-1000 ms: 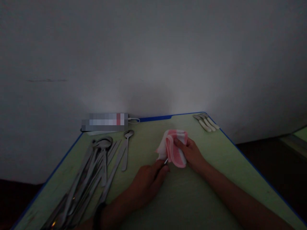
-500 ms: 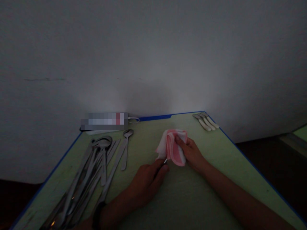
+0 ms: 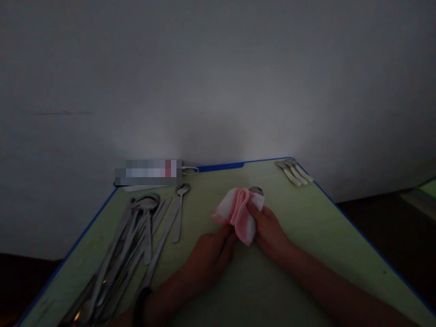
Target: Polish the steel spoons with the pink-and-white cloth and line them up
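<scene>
Over the middle of the table, my right hand is closed on a pink and white cloth, its thumb pressed on the folds. The cloth is wrapped around a spoon, whose bowl shows past the cloth's far edge. My left hand is closed at the near end of the spoon, just below the cloth. Its fingers and the cloth hide the handle.
A heap of spoons and other metal cutlery lies along the table's left side, with a small spoon beside it. Three white-handled forks lie at the far right corner. A blurred-out object with a white cable sits at the back left, against the wall.
My right hand and the cloth have come slightly down and toward me along the spoon. The spoon's bowl, covered before, now shows beyond the cloth. The left hand has barely moved.
</scene>
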The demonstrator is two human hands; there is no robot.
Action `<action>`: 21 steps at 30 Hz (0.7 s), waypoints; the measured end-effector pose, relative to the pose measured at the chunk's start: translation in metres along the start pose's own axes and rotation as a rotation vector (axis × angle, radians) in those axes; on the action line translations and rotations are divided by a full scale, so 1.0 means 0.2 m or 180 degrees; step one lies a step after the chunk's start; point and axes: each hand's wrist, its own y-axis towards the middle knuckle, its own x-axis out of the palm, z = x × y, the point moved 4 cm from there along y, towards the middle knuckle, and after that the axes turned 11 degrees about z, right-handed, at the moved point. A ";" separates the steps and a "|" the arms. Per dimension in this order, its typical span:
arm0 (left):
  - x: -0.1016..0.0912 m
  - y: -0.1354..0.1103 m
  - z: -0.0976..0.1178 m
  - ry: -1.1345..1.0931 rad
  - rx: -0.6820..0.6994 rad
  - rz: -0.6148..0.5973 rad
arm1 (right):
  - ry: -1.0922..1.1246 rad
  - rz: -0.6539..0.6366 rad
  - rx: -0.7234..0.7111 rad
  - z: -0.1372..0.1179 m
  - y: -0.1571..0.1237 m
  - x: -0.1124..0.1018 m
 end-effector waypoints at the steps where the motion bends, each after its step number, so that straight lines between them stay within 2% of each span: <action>1: 0.00 0.00 0.00 -0.0028 -0.0003 0.0010 | -0.0021 0.0007 -0.0014 -0.02 0.02 -0.01; 5: -0.01 0.00 0.01 -0.0073 0.0017 0.0022 | -0.0030 0.0132 -0.0133 -0.10 0.09 -0.06; 10: -0.01 -0.01 0.02 -0.0022 0.0105 -0.0008 | 0.0296 0.0270 -0.0211 -0.18 0.08 -0.07; 13: -0.01 -0.01 0.02 0.0003 0.0186 -0.0016 | 0.0374 0.0222 -0.0075 -0.17 0.07 -0.06; 16: -0.01 -0.01 0.02 0.0047 0.0209 -0.0078 | 0.0372 -0.0006 0.0097 -0.15 0.07 -0.04; 18: -0.02 -0.01 0.03 0.0043 0.0191 -0.0112 | 0.0416 -0.0092 0.0078 -0.15 0.07 -0.04; 21: -0.02 -0.01 0.03 0.0037 0.0200 -0.0140 | 0.0411 -0.0003 -0.0069 -0.14 0.07 -0.04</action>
